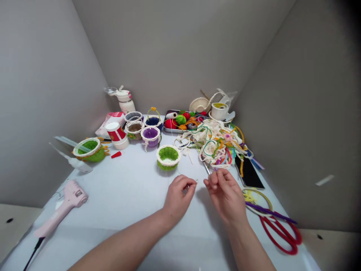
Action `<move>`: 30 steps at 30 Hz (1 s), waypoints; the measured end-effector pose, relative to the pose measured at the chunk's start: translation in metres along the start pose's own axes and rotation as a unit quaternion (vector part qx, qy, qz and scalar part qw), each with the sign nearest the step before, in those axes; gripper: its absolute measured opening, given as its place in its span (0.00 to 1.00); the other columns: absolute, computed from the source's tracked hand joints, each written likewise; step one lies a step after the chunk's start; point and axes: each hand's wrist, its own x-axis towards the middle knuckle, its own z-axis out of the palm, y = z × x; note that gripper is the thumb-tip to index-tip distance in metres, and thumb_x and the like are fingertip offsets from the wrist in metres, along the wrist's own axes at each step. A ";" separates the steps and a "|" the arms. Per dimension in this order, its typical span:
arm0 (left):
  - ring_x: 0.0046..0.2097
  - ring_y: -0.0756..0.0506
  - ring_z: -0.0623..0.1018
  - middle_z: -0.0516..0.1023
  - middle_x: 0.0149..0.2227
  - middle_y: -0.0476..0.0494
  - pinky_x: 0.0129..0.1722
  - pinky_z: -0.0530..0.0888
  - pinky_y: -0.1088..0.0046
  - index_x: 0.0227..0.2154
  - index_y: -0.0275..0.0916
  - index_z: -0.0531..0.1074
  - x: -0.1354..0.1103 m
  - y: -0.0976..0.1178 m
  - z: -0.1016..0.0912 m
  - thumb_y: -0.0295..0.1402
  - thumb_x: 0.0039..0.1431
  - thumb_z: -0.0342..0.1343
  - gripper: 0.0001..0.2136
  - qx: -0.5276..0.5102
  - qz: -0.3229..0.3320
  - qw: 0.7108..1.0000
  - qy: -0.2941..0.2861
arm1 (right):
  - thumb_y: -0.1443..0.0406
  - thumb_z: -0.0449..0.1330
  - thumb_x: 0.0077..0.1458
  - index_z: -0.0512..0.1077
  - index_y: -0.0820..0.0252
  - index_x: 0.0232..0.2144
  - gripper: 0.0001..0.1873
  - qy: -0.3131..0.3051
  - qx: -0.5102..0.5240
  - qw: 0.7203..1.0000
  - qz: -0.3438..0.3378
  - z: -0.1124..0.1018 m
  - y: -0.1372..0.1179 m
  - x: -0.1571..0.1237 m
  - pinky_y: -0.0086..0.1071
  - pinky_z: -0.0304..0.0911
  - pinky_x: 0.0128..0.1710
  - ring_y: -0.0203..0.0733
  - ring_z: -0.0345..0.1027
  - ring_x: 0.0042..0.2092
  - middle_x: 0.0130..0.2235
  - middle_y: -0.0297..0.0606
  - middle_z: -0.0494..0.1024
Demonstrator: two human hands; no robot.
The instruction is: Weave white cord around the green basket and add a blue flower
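My left hand (178,196) hovers over the white table (118,195), fingers pinched on something small and thin that I cannot make out. My right hand (225,194) is close beside it, fingers curled and pinched together near the same spot. A fine pale thread seems to run between them. Just beyond the hands stands a small green basket with a white rim (168,157). A tangled heap of lace trims and coloured cords (220,145) lies behind my right hand.
A pink glue gun (63,207) lies front left. Red-handled scissors (282,229) and purple cords rest front right, beside a black phone (249,172). Several small baskets (150,135), a red-and-white cup (116,135), a yarn tray (183,121) and a bottle (124,99) stand at the back.
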 end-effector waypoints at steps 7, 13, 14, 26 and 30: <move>0.38 0.47 0.74 0.76 0.33 0.45 0.39 0.69 0.72 0.33 0.38 0.74 0.003 0.005 -0.013 0.27 0.62 0.54 0.05 0.058 0.096 0.993 0.034 | 0.63 0.61 0.58 0.65 0.57 0.28 0.09 -0.097 0.013 0.995 0.011 -0.004 -0.029 -0.027 0.26 0.52 0.25 0.31 0.49 0.24 0.22 0.29 0.60; 0.38 0.47 0.73 0.75 0.33 0.44 0.39 0.69 0.70 0.34 0.38 0.73 0.003 0.020 -0.041 0.27 0.63 0.52 0.06 0.122 0.171 0.977 0.039 | 0.61 0.59 0.59 0.66 0.54 0.28 0.09 -0.242 -0.013 0.969 0.050 -0.035 -0.055 -0.061 0.30 0.49 0.25 0.34 0.46 0.23 0.17 0.28 0.55; 0.38 0.47 0.73 0.75 0.33 0.44 0.39 0.70 0.70 0.34 0.38 0.73 0.002 0.024 -0.045 0.27 0.63 0.52 0.06 0.131 0.184 0.974 0.033 | 0.61 0.59 0.58 0.66 0.54 0.28 0.08 -0.262 -0.020 0.964 0.050 -0.040 -0.058 -0.063 0.31 0.49 0.25 0.34 0.46 0.22 0.16 0.28 0.54; 0.36 0.46 0.73 0.75 0.31 0.44 0.37 0.69 0.69 0.32 0.38 0.72 -0.007 0.062 -0.064 0.27 0.63 0.50 0.07 0.185 0.146 0.972 0.009 | 0.58 0.62 0.57 0.65 0.56 0.27 0.12 -0.334 -0.021 0.938 0.091 -0.026 -0.052 -0.079 0.28 0.51 0.26 0.32 0.52 0.22 0.16 0.28 0.59; 0.36 0.47 0.73 0.75 0.32 0.44 0.37 0.69 0.70 0.33 0.38 0.72 -0.012 0.064 -0.064 0.27 0.64 0.50 0.06 0.153 0.155 0.976 0.022 | 0.57 0.59 0.59 0.72 0.57 0.32 0.10 -0.399 -0.233 0.882 0.091 -0.016 -0.057 -0.073 0.36 0.64 0.40 0.42 0.70 0.38 0.34 0.42 0.77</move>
